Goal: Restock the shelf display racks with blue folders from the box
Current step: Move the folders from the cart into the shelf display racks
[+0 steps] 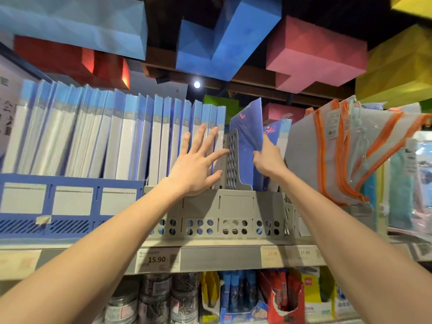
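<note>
The left hand (pixel 195 167) presses spread fingers against shelved folders (pixel 163 136) left of the grey divider (pixel 233 160). Right of it, the right hand (pixel 268 157) holds a pinching grip on a blue folder (pixel 245 127), zip pouches (pixel 339 155) crowding beyond.

L hand (pixel 198 163) splayed, R hand (pixel 268 157) pinching.

Row of upright blue-and-white plastic folders (pixel 121 134) in the grey perforated plastic rack (pixel 224 206), blue plastic rack (pixel 70 206) at its 9 o'clock, orange-trimmed translucent zip pouches (pixel 332 155) at 3 o'clock, glossy blue folder (pixel 245 136) just right of the rack's grey perforated divider (pixel 232 160), white price tag (pixel 157 259) on the shelf edge at 6 o'clock.
</note>
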{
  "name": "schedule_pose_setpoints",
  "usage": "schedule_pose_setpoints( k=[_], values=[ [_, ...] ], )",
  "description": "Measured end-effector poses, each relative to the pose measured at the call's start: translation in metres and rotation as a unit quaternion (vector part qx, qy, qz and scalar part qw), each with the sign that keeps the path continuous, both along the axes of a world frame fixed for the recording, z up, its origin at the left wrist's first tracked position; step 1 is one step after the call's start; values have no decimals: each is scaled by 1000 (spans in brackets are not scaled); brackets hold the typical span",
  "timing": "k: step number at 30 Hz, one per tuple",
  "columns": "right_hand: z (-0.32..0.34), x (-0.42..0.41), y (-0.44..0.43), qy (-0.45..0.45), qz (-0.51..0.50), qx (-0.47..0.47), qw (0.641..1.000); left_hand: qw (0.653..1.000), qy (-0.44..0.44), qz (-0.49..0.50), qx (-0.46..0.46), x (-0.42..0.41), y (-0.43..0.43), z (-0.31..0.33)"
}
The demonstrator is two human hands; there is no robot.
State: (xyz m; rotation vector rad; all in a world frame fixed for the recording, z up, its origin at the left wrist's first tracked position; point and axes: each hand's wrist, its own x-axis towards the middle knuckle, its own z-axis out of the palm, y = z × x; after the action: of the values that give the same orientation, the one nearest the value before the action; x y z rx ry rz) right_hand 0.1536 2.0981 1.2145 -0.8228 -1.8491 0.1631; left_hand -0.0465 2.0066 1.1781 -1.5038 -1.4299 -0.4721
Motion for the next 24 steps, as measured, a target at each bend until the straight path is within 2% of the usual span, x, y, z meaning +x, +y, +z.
schedule_pose_setpoints(
  k=[7, 9, 12, 15, 19, 24],
  values=[
    [-5, 3, 0, -11, -28, -47, 998, 1000, -11, 3, -21, 8, 0, -3],
    [-6, 9, -1, 14, -43, 17, 999, 999, -14, -7, -31, 8, -3, -1],
    [-12, 29, -9, 148, -82, 170, 971, 999, -26, -38, -26, 10, -8, -2],
    [-26, 41, -20, 182, -95, 224, 953, 992, -64, -110, -9, 19, -17, -10],
    [-37, 15, -49, 202, -8, 198, 959, 960, -137, -229, 87, 23, -39, -16],
    [-43, -56, -117, 202, 150, 147, 957, 893, -285, -275, 213, 6, -100, -26]
  ],
)
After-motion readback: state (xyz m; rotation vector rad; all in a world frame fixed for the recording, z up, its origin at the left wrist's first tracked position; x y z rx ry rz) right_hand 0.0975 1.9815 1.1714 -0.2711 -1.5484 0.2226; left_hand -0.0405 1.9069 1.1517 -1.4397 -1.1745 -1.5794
